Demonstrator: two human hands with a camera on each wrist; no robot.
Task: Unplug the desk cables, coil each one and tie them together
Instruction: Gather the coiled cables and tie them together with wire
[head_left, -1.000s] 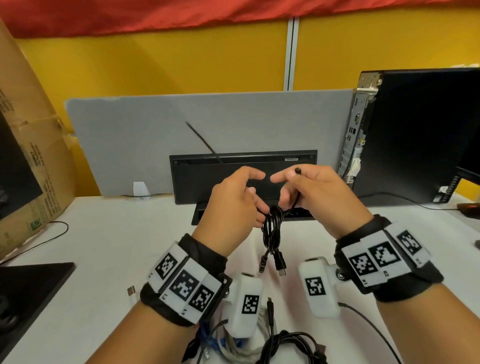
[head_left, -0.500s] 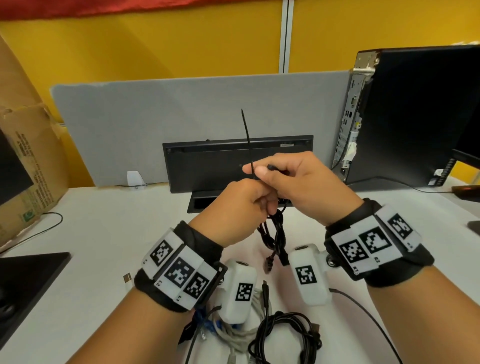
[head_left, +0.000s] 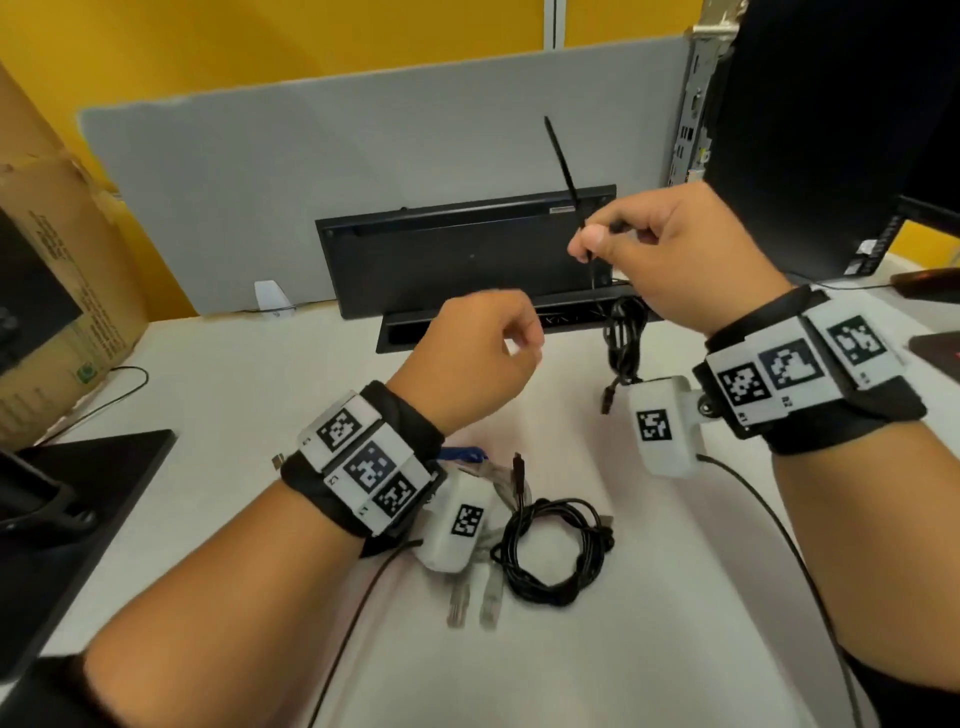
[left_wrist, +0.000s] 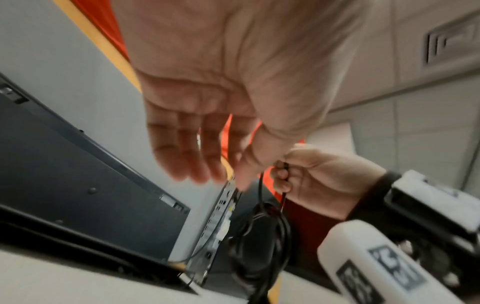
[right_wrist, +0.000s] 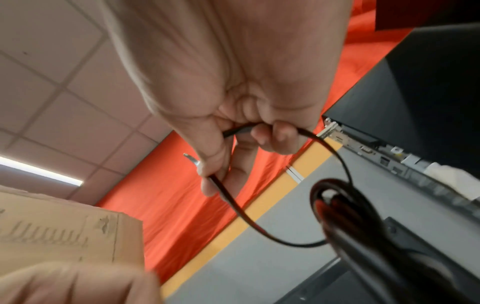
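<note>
Black zip tie being pinched by right hand, tail pointing 11 o'clock; coiled black cable being hung in its loop above desk, likely for cinching. Left hand being held loosely curled, empty.

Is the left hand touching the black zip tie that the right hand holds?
Apart. In the head view the left hand sits lower and off to the side, bare desk showing between it and the zip tie pinched by the right hand.
</note>
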